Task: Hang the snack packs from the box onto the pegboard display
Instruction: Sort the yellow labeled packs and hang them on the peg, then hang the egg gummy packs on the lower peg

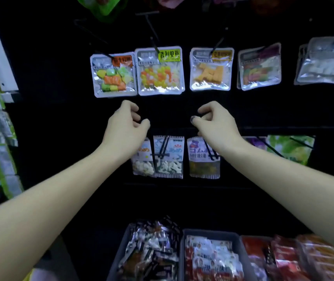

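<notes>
The black pegboard display (46, 118) fills the view, very dark; its holes cannot be made out. Two grey bins sit at the bottom edge: the left bin (115, 260) holds loose dark-and-silver snack packs (152, 252), the right bin (241, 248) holds red-and-white packs (212, 258). Just right of them lies a stack of red packs (279, 258).

Upper row, hung on black pegs, left to right: a silver pouch with an orange label (113, 75) and green, yellow and orange pieces; a pouch with a yellow-green label (160, 71) and small orange-yellow pieces; a pouch with a yellow label (211, 69) and orange cubes; a dimmer pouch (260, 66); and a silver pouch with white contents (328, 61). The label characters are blurred and not legible.

Lower row: three striped-edge bags (169, 157) with blue and orange Japanese-style lettering, not readable with certainty, and a green bag (291, 148) further right.

Both bare forearms reach up from the lower corners. The left hand (124, 123) and right hand (215, 122) hang between the two rows, near each other but apart. On each, the fingers (133, 107) are loosely curled towards the thumb and hold nothing visible. The right thumbnail appears dark.
</notes>
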Motion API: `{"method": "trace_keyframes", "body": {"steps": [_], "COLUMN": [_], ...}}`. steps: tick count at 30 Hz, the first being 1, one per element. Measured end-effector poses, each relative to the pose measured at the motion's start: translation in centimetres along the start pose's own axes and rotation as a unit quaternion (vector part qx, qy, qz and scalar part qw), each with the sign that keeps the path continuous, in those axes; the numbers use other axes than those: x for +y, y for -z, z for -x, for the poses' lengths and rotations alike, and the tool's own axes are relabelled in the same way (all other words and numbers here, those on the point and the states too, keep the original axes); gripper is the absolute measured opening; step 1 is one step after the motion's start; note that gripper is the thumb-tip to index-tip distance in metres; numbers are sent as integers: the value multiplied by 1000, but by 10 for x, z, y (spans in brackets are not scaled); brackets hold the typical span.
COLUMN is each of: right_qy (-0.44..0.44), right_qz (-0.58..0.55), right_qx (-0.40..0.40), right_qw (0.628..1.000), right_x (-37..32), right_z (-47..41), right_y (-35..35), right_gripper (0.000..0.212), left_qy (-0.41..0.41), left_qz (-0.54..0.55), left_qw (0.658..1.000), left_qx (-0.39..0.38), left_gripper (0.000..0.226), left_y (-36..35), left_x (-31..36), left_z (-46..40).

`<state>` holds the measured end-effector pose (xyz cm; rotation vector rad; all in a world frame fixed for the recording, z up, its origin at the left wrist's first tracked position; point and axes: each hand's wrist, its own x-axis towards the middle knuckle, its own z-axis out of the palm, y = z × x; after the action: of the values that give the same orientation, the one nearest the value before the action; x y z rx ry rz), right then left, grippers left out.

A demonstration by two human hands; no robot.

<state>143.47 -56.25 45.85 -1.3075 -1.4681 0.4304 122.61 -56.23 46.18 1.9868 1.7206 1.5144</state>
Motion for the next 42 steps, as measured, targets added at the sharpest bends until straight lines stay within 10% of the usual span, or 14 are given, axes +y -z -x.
{"method": "trace_keyframes", "body": {"steps": [8,18,30,34,42], "right_qy": [-4,-276,-298,-338,-322], "right_qz": [9,129,266,227,202], "right_qx": [-49,-303,-558,-562,-568], "right_qw": [999,903,728,720,730], "right_x": [97,296,398,427,472], "right_z": [161,326,364,364,395], "right_y": [3,-37,-87,-104,-148], "right_gripper": [12,20,51,92,93], "left_qy": [-127,-46,135,124,99], "left_qz": [-8,-150,-186,-164,-179], "left_qw": [972,804,658,640,629], "left_qx": [-198,-574,-717,-740,-750], "left_gripper": [18,33,53,40,42], "left_y": [-69,-174,-231,-234,-231], "left_x": [-46,-161,-215,-221,-229], "left_z": [188,355,392,403,416]}}
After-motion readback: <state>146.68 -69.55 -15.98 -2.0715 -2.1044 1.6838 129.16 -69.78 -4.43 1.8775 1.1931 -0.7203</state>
